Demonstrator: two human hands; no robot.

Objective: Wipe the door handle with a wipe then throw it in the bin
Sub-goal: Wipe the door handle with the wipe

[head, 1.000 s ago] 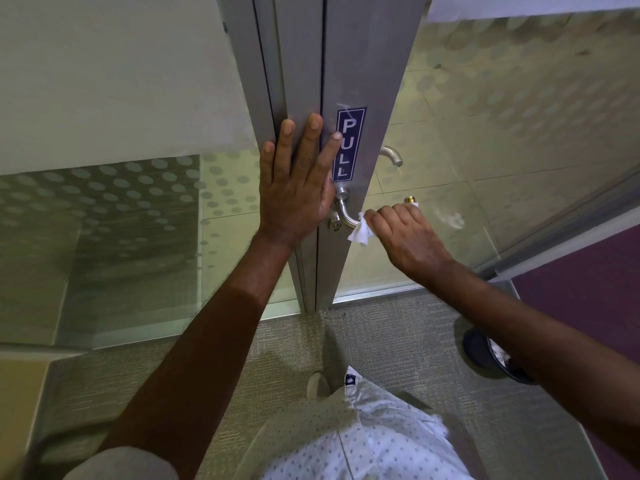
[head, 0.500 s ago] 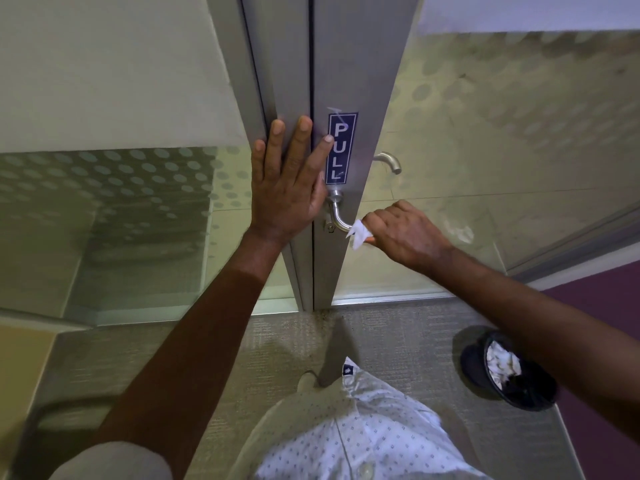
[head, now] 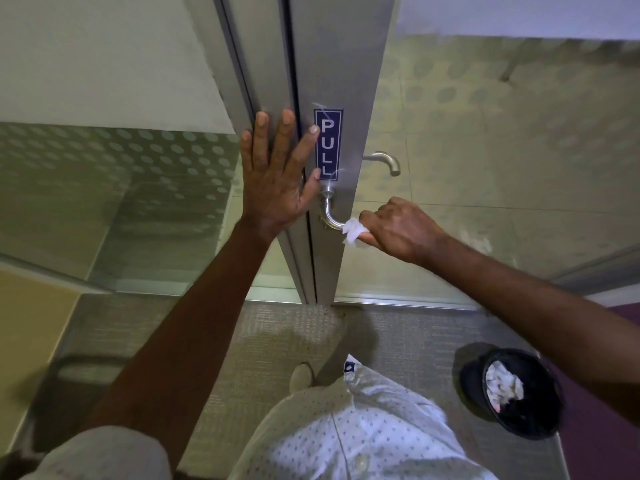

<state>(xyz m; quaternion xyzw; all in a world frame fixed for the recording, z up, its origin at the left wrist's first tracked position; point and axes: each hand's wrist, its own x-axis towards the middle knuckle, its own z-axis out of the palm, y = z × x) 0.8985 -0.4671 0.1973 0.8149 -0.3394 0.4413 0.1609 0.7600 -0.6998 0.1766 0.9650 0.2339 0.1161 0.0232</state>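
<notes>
A curved silver door handle (head: 329, 211) sticks out of the metal door frame below a blue PULL sticker (head: 327, 145). My right hand (head: 398, 228) is closed around the handle's lever with a white wipe (head: 353, 231) bunched between fingers and metal; most of the lever is hidden under it. My left hand (head: 277, 174) lies flat with fingers spread against the door frame, just left of the handle. A black round bin (head: 516, 393) stands on the floor at the lower right, with crumpled white paper inside.
Frosted, dotted glass panels flank the metal frame (head: 346, 64). A second handle (head: 382, 161) shows behind the glass on the door's far side. Grey carpet (head: 263, 341) lies underfoot, purple floor at the right edge. My shoe (head: 300, 377) and patterned shirt fill the bottom.
The view has tilted down, so the bin shows fully. My right hand with the wipe stays on the lever and has shifted slightly along it. My left hand stays pressed on the frame.
</notes>
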